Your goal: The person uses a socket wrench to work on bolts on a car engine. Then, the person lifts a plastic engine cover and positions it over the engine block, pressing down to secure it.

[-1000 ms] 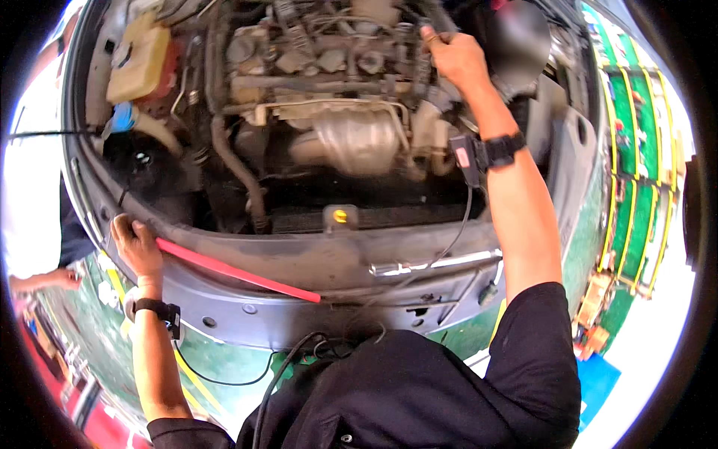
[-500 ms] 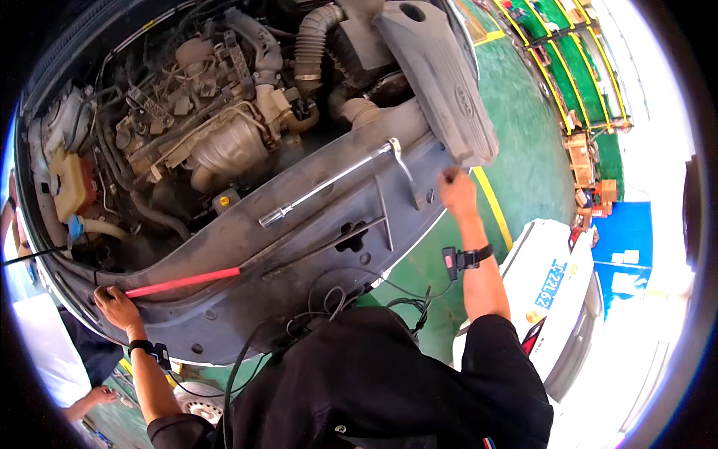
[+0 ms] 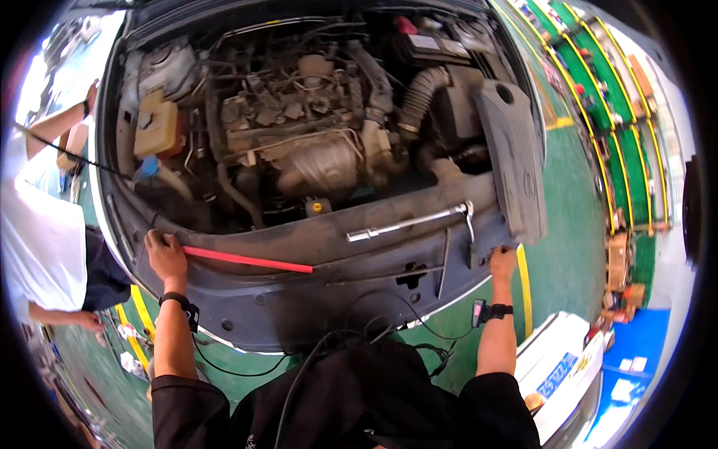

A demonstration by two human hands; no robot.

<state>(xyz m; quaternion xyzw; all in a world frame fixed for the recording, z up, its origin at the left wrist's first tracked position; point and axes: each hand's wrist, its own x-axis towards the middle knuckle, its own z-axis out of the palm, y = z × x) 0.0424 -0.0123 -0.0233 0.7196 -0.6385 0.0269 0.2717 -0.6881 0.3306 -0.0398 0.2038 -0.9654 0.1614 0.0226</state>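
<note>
My left hand (image 3: 166,257) has curled fingers at the left end of a red bar (image 3: 247,258) on the car's front plastic panel (image 3: 284,299); what lies under them is hidden. My right hand (image 3: 502,262) rests with bent fingers at the panel's right edge, just right of a chrome ratchet (image 3: 470,232). I cannot make out what it grips. A long chrome extension (image 3: 396,224) and a thin dark rod (image 3: 445,262) lie there too. A grey engine cover (image 3: 512,172) leans along the right side. Beyond is the open engine bay (image 3: 292,120).
At left stands a person in a white shirt (image 3: 45,247), arms reaching beside the car. A blue reservoir cap (image 3: 149,168) is at the bay's left. At right are green shelves with yellow edges (image 3: 624,150), cardboard boxes (image 3: 617,262) and a white car part (image 3: 553,359).
My right hand has come back from over the engine to the front panel's right edge. The view has shifted. My left hand stays by the red bar.
</note>
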